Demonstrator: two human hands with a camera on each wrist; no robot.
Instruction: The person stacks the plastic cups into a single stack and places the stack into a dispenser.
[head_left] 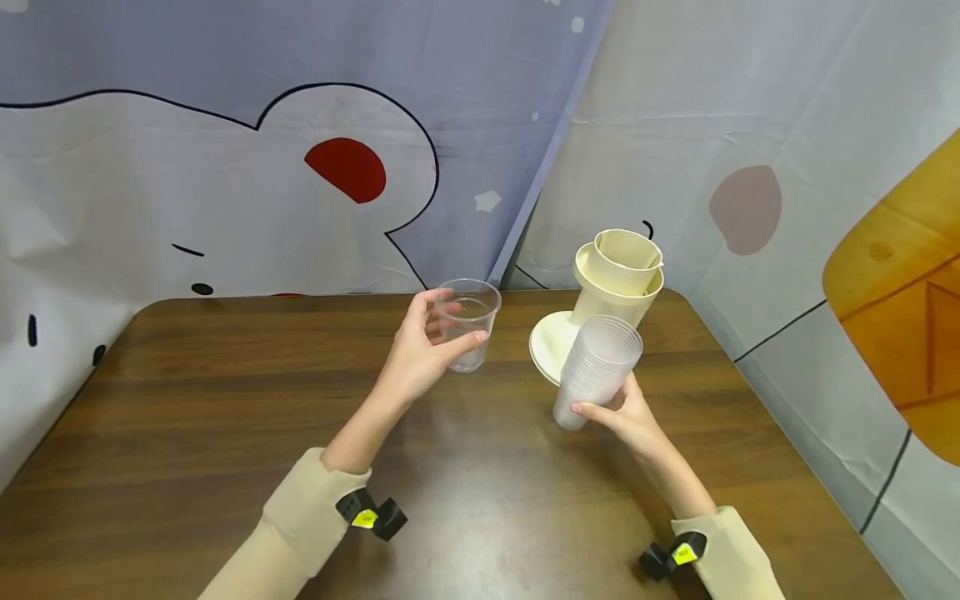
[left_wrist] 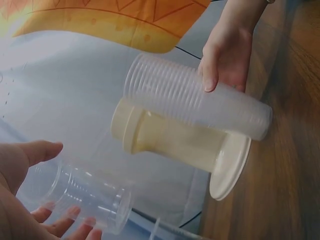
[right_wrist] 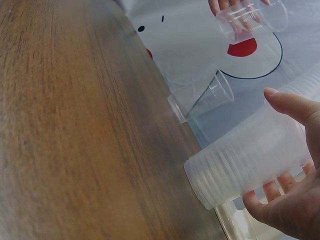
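Note:
My left hand (head_left: pixel 423 342) holds a clear plastic cup (head_left: pixel 480 308) between its thumb and fingers, above the back of the table. A second clear cup (right_wrist: pixel 205 97) stands on the table below it in the right wrist view. My right hand (head_left: pixel 626 417) grips a tall stack of nested clear plastic cups (head_left: pixel 596 362) low on its side, thumb in front. In the right wrist view its fingers (right_wrist: pixel 272 190) curl under the stack. Just behind the stack stands a cream plastic holder (head_left: pixel 618 283) with a round base, partly hidden by the cups.
The wooden table (head_left: pixel 225 433) spans the lower view, its back edge close behind the cups and holder. Printed fabric (head_left: pixel 187 192) hangs behind the table and along its right side. Both wrists carry small black cameras.

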